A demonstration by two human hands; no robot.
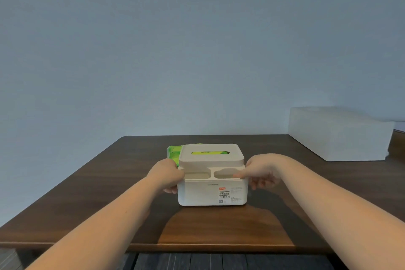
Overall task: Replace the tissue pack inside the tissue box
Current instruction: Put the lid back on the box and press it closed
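A cream plastic tissue box (203,193) stands in the middle of the dark wooden table (87,193), with a label on its front right. Its lid (211,156) sits on top, and green packaging shows through the lid's slot. A green tissue pack (173,152) lies behind the box at its left, partly hidden. My left hand (167,176) grips the box's left side near the top. My right hand (262,171) holds the right side, thumb on the front compartment rim.
A large white rectangular box (337,133) sits at the table's back right corner. A plain blue-grey wall rises behind the table. The table's front edge runs just below my forearms, with dark flooring beneath it.
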